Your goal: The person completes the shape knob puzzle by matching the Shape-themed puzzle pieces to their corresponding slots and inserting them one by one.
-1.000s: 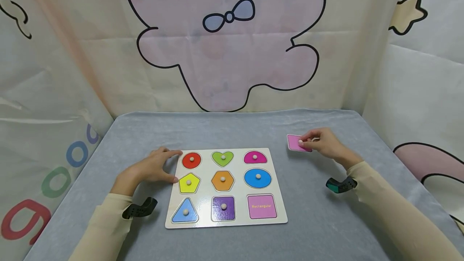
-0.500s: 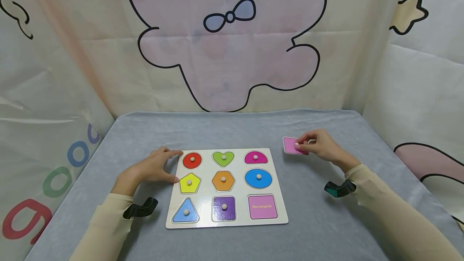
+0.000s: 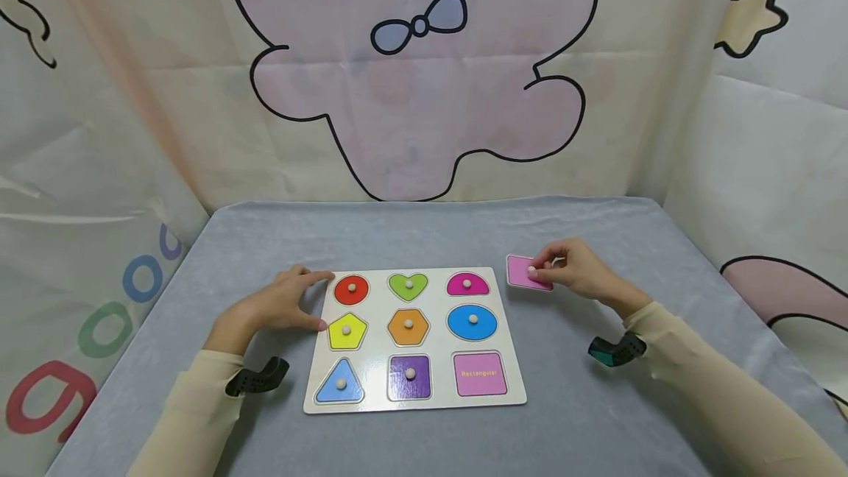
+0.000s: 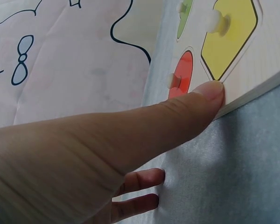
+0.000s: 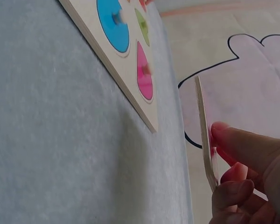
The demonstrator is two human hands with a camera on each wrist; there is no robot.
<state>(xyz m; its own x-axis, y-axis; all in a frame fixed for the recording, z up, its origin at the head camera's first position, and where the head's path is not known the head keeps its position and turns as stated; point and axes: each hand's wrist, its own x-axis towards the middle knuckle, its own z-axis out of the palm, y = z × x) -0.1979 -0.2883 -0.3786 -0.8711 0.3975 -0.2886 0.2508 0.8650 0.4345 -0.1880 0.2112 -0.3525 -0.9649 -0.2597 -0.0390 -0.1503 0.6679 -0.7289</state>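
Note:
A white wooden knob puzzle board point(image 3: 376, 381) lies on the cloth in the head view, holding several coloured shapes with round knobs. Its pink lower-right recess point(image 3: 480, 385), printed "Rectangular", has no piece in it. My left hand point(image 3: 281, 304) rests at the board's left edge, the straight thumb point(image 4: 177, 112) touching beside the yellow pentagon point(image 4: 235, 35). Beyond the board's upper-right corner, my right hand point(image 3: 576, 269) pinches a pink rectangular puzzle piece point(image 3: 518, 272) by its knob. The right wrist view shows the piece point(image 5: 203, 126) edge-on, raised over the cloth.
A grey-blue cloth point(image 3: 424, 234) covers the table. Behind it hangs a curtain point(image 3: 411, 109) with a pink cartoon figure; printed fabric also closes off both sides. Dark bands point(image 3: 258, 377) are worn at both wrists.
My right hand has carried the pink rectangular piece left and slightly nearer, toward the board's upper-right corner. The left hand and the board keep their places.

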